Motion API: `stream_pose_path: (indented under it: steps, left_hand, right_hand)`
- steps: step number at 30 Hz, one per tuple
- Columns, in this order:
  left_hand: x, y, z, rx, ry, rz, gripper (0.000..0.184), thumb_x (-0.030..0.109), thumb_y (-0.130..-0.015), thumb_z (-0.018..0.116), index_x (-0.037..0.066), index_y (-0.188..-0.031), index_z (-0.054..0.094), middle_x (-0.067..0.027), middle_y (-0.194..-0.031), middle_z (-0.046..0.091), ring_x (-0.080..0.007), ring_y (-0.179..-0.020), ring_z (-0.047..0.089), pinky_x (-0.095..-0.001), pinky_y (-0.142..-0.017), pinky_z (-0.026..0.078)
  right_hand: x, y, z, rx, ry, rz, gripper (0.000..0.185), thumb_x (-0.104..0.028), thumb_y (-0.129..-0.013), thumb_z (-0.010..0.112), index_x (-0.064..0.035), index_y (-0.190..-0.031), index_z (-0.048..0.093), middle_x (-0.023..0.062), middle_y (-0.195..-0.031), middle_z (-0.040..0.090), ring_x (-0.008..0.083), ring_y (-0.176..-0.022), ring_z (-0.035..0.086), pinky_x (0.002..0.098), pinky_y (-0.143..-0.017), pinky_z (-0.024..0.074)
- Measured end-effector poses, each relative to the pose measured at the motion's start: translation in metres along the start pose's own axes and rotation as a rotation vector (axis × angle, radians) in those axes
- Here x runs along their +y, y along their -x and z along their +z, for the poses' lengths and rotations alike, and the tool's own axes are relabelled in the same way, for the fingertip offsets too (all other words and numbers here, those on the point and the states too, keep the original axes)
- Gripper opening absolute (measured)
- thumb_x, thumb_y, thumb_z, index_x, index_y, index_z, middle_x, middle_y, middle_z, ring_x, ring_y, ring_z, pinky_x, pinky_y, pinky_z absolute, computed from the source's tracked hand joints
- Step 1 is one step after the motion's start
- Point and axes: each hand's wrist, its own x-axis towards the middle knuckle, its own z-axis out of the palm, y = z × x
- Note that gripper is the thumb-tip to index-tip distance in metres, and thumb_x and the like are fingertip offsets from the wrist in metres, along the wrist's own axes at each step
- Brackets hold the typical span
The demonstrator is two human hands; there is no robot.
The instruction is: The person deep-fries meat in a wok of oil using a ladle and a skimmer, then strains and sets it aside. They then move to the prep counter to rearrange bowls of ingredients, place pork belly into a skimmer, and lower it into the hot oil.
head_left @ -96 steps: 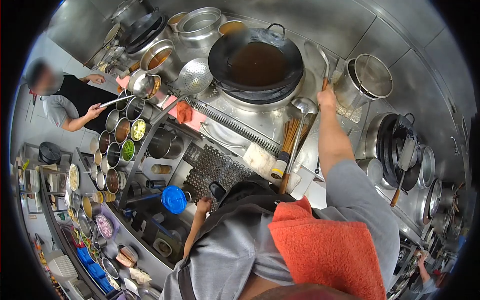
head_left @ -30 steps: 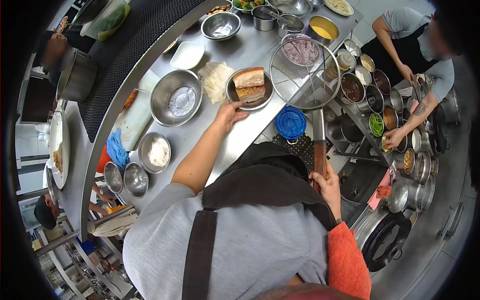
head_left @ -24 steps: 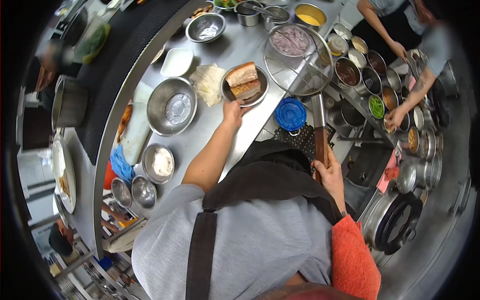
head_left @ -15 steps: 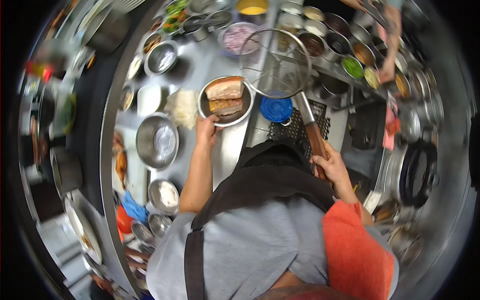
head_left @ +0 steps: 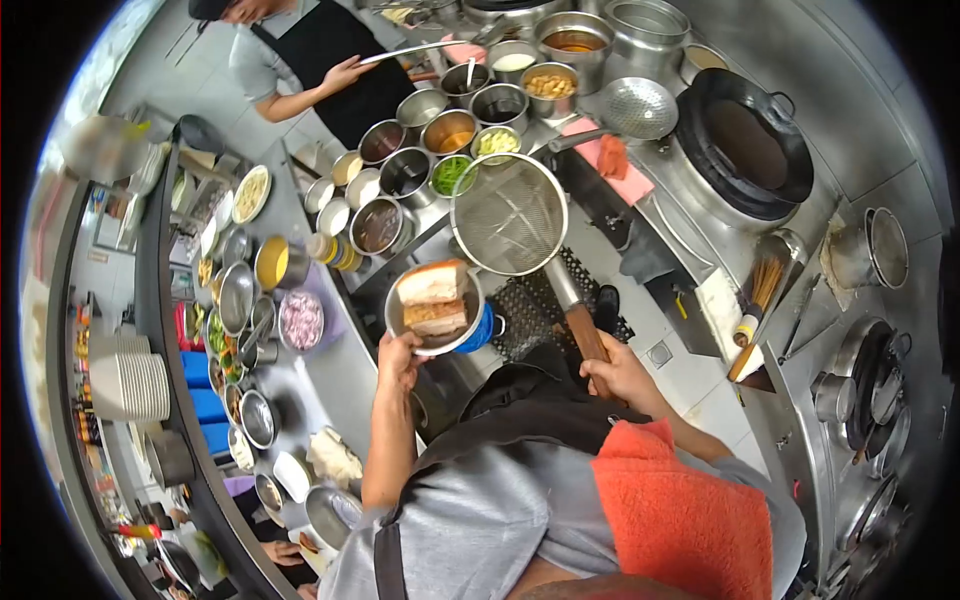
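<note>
My left hand (head_left: 400,362) grips the near rim of a metal bowl (head_left: 452,345), held up in front of my body. Two slabs of pork belly (head_left: 433,284) lie in it, one beside the other. My right hand (head_left: 617,372) is closed round the wooden handle of a wire strainer (head_left: 510,215). The strainer's round mesh is to the right of the bowl and a little farther from me, with nothing in it. Part of a blue lid (head_left: 482,330) shows behind the bowl, lower down.
A co-worker (head_left: 335,80) stands beyond several metal pots of ingredients, holding a long utensil. A dark wok (head_left: 750,145) with brown liquid sits on the stove at the right. The prep counter (head_left: 350,385) runs along the left. A perforated mat (head_left: 530,315) covers part of the floor.
The bowl of pork has been lifted off the counter by my left hand. My view has turned toward the stove, and the strainer has come along in my right hand.
</note>
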Motion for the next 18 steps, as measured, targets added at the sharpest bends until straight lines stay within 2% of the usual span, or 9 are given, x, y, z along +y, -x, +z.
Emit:
stream_pose_path:
  steps: [2, 5, 8, 9, 10, 11, 14, 17, 18]
  left_hand:
    - [0.023, -0.019, 0.052, -0.11, -0.102, 0.03, 0.037, -0.003, -0.069, 0.049, -0.004, -0.106, 0.053, -0.011, -0.083, 0.061, -0.0173, -0.057, 0.06, -0.0237, -0.038, 0.049]
    - [0.06, -0.039, 0.137, -0.263, -0.219, 0.111, 0.036, -0.001, -0.071, 0.05, -0.002, -0.107, 0.053, -0.0082, -0.076, 0.057, -0.0154, -0.049, 0.054, -0.0243, -0.035, 0.044]
    - [0.089, -0.07, 0.223, -0.299, -0.333, 0.188, 0.03, -0.001, -0.072, 0.051, -0.003, -0.101, 0.056, -0.0078, -0.073, 0.056, -0.0152, -0.05, 0.053, -0.0256, -0.034, 0.044]
    - [0.104, -0.082, 0.249, -0.347, -0.431, 0.127, 0.037, 0.0, -0.071, 0.053, -0.004, -0.107, 0.055, -0.0106, -0.075, 0.061, -0.0152, -0.048, 0.054, -0.0244, -0.034, 0.043]
    - [0.116, -0.092, 0.28, -0.353, -0.46, 0.226, 0.038, 0.0, -0.071, 0.053, -0.004, -0.108, 0.055, -0.0129, -0.078, 0.062, -0.0178, -0.051, 0.058, -0.0253, -0.034, 0.044]
    - [0.138, -0.091, 0.308, -0.382, -0.586, 0.213, 0.038, 0.0, -0.071, 0.053, -0.006, -0.109, 0.056, -0.0153, -0.084, 0.064, -0.0207, -0.057, 0.063, -0.0272, -0.036, 0.048]
    - [0.182, -0.086, 0.38, -0.324, -0.864, 0.531, 0.037, 0.004, -0.075, 0.052, -0.008, -0.109, 0.057, -0.0198, -0.091, 0.067, -0.0253, -0.061, 0.067, -0.0332, -0.044, 0.054]
    - [0.205, -0.104, 0.426, -0.218, -1.147, 0.504, 0.035, 0.005, -0.076, 0.051, -0.011, -0.106, 0.055, -0.027, -0.09, 0.065, -0.0284, -0.058, 0.067, -0.0358, -0.053, 0.056]
    - [0.204, -0.109, 0.437, -0.224, -1.153, 0.501, 0.035, 0.005, -0.076, 0.051, -0.011, -0.106, 0.055, -0.027, -0.09, 0.065, -0.0284, -0.058, 0.067, -0.0358, -0.053, 0.056]
  right_hand:
    - [0.0, 0.006, -0.029, 0.078, -0.046, 0.001, 0.059, -0.003, -0.08, 0.055, -0.0076, -0.135, 0.036, 0.0063, -0.072, 0.055, 0.0151, -0.046, 0.054, 0.0281, -0.041, 0.0432]
    - [-0.03, 0.009, -0.07, 0.191, -0.058, -0.004, 0.057, -0.004, -0.08, 0.055, -0.0078, -0.134, 0.038, 0.0065, -0.073, 0.055, 0.0147, -0.046, 0.054, 0.0282, -0.04, 0.043]
    - [-0.064, -0.006, -0.116, 0.239, -0.021, -0.051, 0.055, -0.004, -0.08, 0.054, -0.0088, -0.133, 0.039, 0.0063, -0.072, 0.055, 0.0141, -0.044, 0.053, 0.0279, -0.038, 0.0432]
    - [-0.075, -0.015, -0.132, 0.23, -0.036, -0.038, 0.056, -0.004, -0.08, 0.054, -0.0097, -0.134, 0.039, 0.0063, -0.073, 0.055, 0.0138, -0.044, 0.053, 0.0282, -0.037, 0.0432]
    - [-0.086, -0.024, -0.145, 0.237, -0.044, -0.034, 0.056, -0.004, -0.08, 0.054, -0.0097, -0.134, 0.039, 0.0063, -0.073, 0.055, 0.0138, -0.044, 0.053, 0.0282, -0.037, 0.0432]
    - [-0.096, -0.033, -0.155, 0.226, -0.039, -0.055, 0.057, -0.003, -0.08, 0.054, -0.01, -0.134, 0.039, 0.0063, -0.073, 0.055, 0.014, -0.044, 0.053, 0.0282, -0.036, 0.043]
    - [-0.12, -0.049, -0.183, 0.209, -0.034, -0.075, 0.06, -0.003, -0.079, 0.054, -0.0105, -0.136, 0.037, 0.0064, -0.073, 0.054, 0.0148, -0.044, 0.053, 0.0288, -0.037, 0.0434]
    - [-0.134, -0.055, -0.21, 0.16, -0.12, -0.058, 0.055, -0.006, -0.081, 0.055, -0.0082, -0.133, 0.039, 0.0067, -0.074, 0.054, 0.0154, -0.047, 0.054, 0.029, -0.04, 0.0443]
    - [-0.135, -0.058, -0.221, 0.165, -0.126, -0.053, 0.055, -0.006, -0.081, 0.055, -0.0082, -0.133, 0.039, 0.0067, -0.074, 0.054, 0.0154, -0.047, 0.054, 0.029, -0.04, 0.0443]
